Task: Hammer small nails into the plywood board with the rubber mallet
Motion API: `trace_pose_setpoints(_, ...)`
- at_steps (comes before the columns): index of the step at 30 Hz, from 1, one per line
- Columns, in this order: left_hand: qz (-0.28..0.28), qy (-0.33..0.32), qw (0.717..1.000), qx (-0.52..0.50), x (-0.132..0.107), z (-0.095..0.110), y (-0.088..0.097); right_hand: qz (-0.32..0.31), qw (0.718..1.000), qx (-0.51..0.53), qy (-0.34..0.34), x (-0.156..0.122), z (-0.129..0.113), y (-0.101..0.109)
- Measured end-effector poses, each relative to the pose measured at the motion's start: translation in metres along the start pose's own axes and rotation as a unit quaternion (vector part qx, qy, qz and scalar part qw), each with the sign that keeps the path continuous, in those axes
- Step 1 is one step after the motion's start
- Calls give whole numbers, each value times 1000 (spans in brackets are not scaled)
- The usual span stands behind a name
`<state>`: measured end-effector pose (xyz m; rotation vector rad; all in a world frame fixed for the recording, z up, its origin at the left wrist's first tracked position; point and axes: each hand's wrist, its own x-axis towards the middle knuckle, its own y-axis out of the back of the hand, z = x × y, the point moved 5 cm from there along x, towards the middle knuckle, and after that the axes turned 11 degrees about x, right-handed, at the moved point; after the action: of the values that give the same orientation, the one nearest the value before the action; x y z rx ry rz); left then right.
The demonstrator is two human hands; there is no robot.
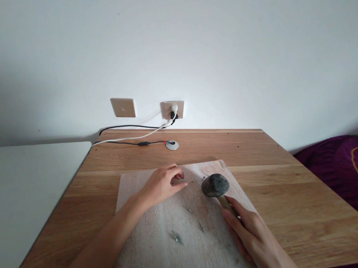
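My right hand (247, 225) is wrapped round the handle of a rubber mallet (215, 185). Its black head hangs over the right side of a pale, worn board (154, 250). Over the board's far part is my left hand (167, 182), fingers curled and thumb held apart from them, with nothing visible in its grip. Just right of its fingertips, small nails (193, 180) stand in the board, one of them close beside the mallet head. Nearer to me lie loose nails: a small cluster (176, 237), a single nail (201, 226) and another one (188, 209).
The board lies on a wooden table (281, 195) against a white wall. Black and white cables (127, 138) run along the back to a wall socket (172, 109), near a round cable grommet (172, 145). A white surface (27, 204) adjoins at left; purple fabric (342, 166) is at right.
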<state>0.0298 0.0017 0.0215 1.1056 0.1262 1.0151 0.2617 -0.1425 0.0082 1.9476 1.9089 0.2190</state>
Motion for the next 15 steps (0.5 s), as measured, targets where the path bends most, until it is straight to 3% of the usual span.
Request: trace_pose_setpoints(15,-14,-3,1000,-21,1,3,1,-10,1000,19,-21,-1,-2,-3)
